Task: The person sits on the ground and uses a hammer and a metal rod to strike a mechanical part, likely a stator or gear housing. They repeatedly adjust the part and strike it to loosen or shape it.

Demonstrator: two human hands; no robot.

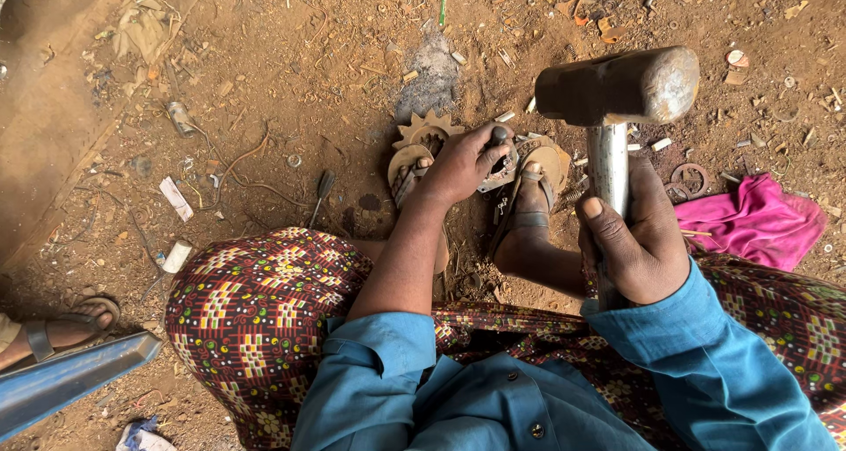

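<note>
The right hand [636, 240] is clamped on the handle of a raised hammer [617, 87], head lying crosswise. Ahead and left of it, the left hand [463, 165] grips a punch [500, 137] upright on a metal part [498, 176] on the ground between the feet.

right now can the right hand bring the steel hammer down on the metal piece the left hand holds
Probably yes: the right hand holds the steel hammer raised, open air below, though the left hand's fingers wrap the small metal piece.
</note>
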